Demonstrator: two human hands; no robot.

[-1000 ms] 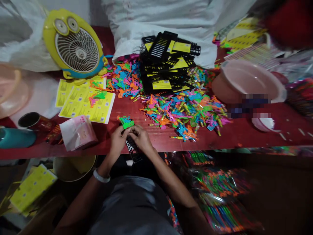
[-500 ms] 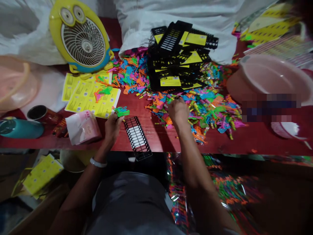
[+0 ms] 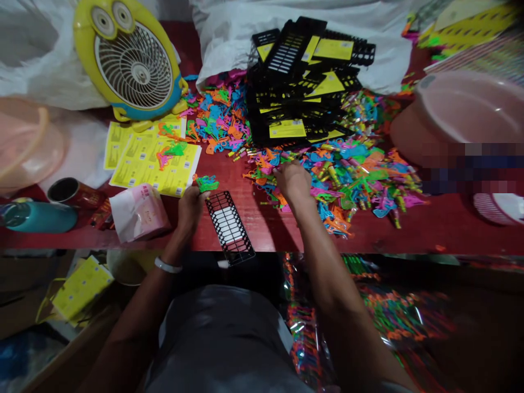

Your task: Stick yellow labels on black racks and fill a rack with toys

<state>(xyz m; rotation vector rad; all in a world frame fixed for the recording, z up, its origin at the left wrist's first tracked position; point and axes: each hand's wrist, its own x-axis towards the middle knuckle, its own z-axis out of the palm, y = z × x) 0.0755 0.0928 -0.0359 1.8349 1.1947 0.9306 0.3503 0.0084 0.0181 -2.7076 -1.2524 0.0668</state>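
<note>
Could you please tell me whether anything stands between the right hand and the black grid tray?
Between the right hand and the black grid tray lies only the left edge of the colourful plastic pile, close beside the hand; beyond it, only red tabletop shows.

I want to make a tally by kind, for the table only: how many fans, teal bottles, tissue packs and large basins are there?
Fan: 1
Teal bottle: 1
Tissue pack: 1
Large basins: 2
Total: 5
</note>
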